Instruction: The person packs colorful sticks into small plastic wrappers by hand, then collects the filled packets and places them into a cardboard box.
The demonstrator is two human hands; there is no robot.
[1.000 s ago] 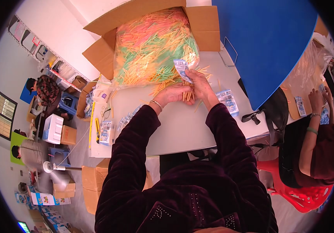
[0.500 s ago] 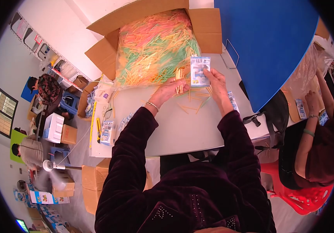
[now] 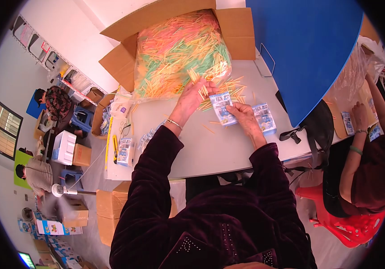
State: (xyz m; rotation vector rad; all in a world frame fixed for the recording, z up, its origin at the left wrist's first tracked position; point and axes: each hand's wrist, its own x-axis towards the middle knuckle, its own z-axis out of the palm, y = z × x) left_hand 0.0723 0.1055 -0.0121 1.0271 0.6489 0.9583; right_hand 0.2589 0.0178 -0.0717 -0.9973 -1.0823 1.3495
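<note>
At a pale table, a person's left hand is gripping a bundle of thin sticks before the far carton; the right hand is pinching a blue-and-white packet nearer and rightward, a second packet lying beside it.

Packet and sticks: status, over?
Left grip on stick bundle. Right grip on packet. Loose sticks and another packet on table nearby; nothing clearly in the way.

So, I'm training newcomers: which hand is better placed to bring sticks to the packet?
Probably the left hand: it holds a bundle of sticks near the packet that the right hand pinches.
</note>
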